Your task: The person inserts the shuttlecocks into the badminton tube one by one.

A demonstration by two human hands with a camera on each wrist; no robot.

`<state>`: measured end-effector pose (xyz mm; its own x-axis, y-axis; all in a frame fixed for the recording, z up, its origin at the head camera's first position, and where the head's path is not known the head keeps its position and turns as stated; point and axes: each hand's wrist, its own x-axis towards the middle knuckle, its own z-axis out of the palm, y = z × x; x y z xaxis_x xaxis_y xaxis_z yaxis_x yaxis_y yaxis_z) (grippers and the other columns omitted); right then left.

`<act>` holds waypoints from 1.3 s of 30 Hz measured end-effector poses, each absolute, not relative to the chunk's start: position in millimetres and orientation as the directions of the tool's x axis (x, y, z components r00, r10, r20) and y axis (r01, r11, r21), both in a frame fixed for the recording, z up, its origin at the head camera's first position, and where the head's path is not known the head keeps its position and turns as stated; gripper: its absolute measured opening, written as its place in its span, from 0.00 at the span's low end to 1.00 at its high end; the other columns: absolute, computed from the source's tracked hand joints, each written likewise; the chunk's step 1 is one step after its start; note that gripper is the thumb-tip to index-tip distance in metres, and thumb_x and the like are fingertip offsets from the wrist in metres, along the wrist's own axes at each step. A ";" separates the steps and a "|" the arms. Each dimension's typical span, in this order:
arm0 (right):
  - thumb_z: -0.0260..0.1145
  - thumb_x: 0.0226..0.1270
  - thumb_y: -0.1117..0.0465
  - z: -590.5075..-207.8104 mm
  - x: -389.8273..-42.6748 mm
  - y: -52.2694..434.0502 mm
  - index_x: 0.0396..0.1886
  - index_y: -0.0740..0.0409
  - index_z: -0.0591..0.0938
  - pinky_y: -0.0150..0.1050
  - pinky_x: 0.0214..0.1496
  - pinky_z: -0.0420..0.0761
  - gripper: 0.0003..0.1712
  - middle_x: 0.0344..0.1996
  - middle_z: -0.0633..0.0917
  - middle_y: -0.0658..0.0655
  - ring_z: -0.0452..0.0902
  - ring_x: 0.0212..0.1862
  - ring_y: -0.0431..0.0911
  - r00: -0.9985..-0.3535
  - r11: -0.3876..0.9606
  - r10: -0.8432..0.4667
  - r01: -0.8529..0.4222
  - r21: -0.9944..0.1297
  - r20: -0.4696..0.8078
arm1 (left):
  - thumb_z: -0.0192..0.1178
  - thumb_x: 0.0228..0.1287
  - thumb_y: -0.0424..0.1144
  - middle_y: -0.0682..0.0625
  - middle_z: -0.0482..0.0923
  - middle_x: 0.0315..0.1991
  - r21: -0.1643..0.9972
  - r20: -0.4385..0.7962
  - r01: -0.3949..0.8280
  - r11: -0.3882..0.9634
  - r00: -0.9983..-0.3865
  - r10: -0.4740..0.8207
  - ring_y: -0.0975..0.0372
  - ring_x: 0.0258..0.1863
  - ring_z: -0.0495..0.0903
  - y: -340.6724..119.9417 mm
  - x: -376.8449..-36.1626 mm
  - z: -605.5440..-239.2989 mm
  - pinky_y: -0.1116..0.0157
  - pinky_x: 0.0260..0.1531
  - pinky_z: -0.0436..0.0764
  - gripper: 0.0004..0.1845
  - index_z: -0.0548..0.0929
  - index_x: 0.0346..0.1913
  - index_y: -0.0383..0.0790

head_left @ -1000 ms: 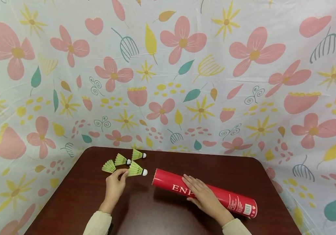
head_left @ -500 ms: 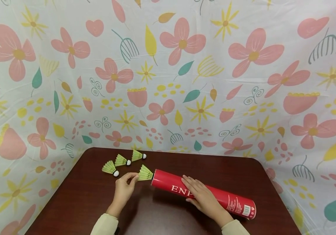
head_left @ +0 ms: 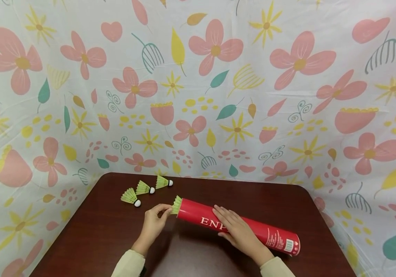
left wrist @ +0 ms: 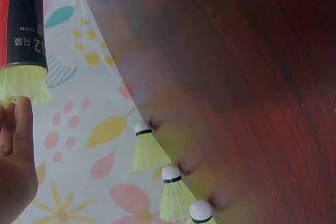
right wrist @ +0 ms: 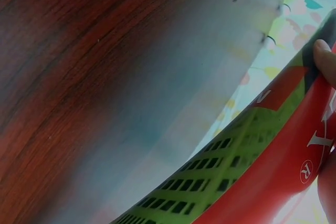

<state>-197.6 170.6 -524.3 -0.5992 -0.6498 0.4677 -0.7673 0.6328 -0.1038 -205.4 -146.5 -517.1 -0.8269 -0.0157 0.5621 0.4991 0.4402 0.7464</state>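
Left of centre in the lower half of the head view, a yellow-green shuttlecock [head_left: 176, 206] has slid deeper into the left end of a long red cylindrical tube [head_left: 198, 211] with white lettering: half a second ago most of its skirt stood outside, and now only the flared end sticks out. The left hand [head_left: 153, 222] has followed it rightward, its grip narrow, fingertips pinching that flared end. The right hand [head_left: 237, 231] holds the tube near its middle, its grip spread across the barrel. This insertion looks nearly complete; three other yellow-green shuttlecocks [head_left: 145, 187] with white heads lie untouched farther left on the dark reddish-brown, wood-grained worktop [head_left: 90, 234].
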 end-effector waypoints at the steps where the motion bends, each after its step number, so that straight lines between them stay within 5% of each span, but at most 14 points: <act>1: 0.74 0.55 0.51 -524.3 -197.5 170.0 0.74 0.54 0.61 0.52 0.65 0.68 0.49 0.71 0.65 0.56 0.62 0.70 0.51 -0.602 0.636 -0.649 -0.765 -0.102 0.466 | 0.66 0.58 0.28 0.48 0.85 0.30 0.748 0.561 0.500 0.437 -0.828 -0.014 0.58 0.26 0.83 -146.4 -205.6 -517.7 0.70 0.24 0.80 0.04 0.86 0.33 0.39; 7: 0.77 0.50 0.55 -525.5 -196.5 169.4 0.74 0.55 0.62 0.52 0.64 0.69 0.52 0.71 0.65 0.56 0.63 0.69 0.51 -0.597 0.636 -0.652 -0.766 -0.092 0.467 | 0.66 0.59 0.28 0.54 0.83 0.27 0.776 0.529 0.471 0.420 -0.848 -0.025 0.68 0.27 0.78 -146.1 -205.6 -521.1 0.71 0.23 0.77 0.05 0.86 0.34 0.42; 15: 0.54 0.66 0.39 -527.1 -194.8 170.5 0.74 0.54 0.62 0.42 0.71 0.60 0.41 0.71 0.65 0.55 0.63 0.69 0.50 -0.591 0.637 -0.649 -0.767 -0.084 0.480 | 0.65 0.60 0.31 0.55 0.83 0.27 0.809 0.502 0.468 0.356 -0.865 -0.004 0.61 0.27 0.81 -143.9 -206.6 -526.5 0.70 0.24 0.79 0.04 0.85 0.33 0.44; 19: 0.66 0.63 0.45 -527.5 -194.1 168.9 0.74 0.54 0.62 0.38 0.73 0.55 0.44 0.71 0.66 0.56 0.63 0.69 0.51 -0.589 0.634 -0.650 -0.769 -0.086 0.481 | 0.65 0.60 0.31 0.55 0.84 0.27 0.808 0.498 0.473 0.352 -0.867 0.023 0.62 0.27 0.81 -141.7 -206.6 -526.8 0.69 0.25 0.80 0.04 0.85 0.33 0.45; 23: 0.78 0.49 0.55 -527.5 -193.6 167.0 0.74 0.55 0.62 0.47 0.67 0.66 0.53 0.71 0.66 0.55 0.64 0.69 0.50 -0.596 0.643 -0.644 -0.761 -0.082 0.480 | 0.65 0.60 0.28 0.56 0.83 0.27 0.811 0.486 0.469 0.349 -0.873 0.042 0.66 0.27 0.80 -138.6 -205.5 -527.2 0.69 0.26 0.80 0.07 0.84 0.32 0.45; 35: 0.78 0.49 0.57 -527.5 -195.2 166.0 0.74 0.55 0.61 0.53 0.65 0.68 0.53 0.72 0.64 0.54 0.63 0.69 0.52 -0.619 0.646 -0.643 -0.755 -0.114 0.451 | 0.66 0.57 0.25 0.52 0.84 0.28 0.847 0.454 0.442 0.296 -0.890 0.032 0.55 0.27 0.82 -133.6 -207.5 -528.2 0.69 0.27 0.80 0.08 0.86 0.31 0.43; 39: 0.79 0.48 0.58 -527.9 -196.3 165.5 0.74 0.56 0.62 0.53 0.64 0.68 0.53 0.71 0.65 0.57 0.64 0.69 0.53 -0.604 0.638 -0.648 -0.763 -0.102 0.463 | 0.67 0.54 0.23 0.51 0.84 0.28 0.835 0.472 0.457 0.306 -0.881 0.026 0.58 0.27 0.82 -133.6 -208.3 -527.4 0.69 0.27 0.80 0.10 0.86 0.30 0.43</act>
<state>-196.3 165.5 -527.9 -0.6045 -0.6481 0.4632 -0.7629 0.6384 -0.1022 -208.3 -133.6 -527.4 -0.8810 0.0258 0.4724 0.4569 0.3060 0.8352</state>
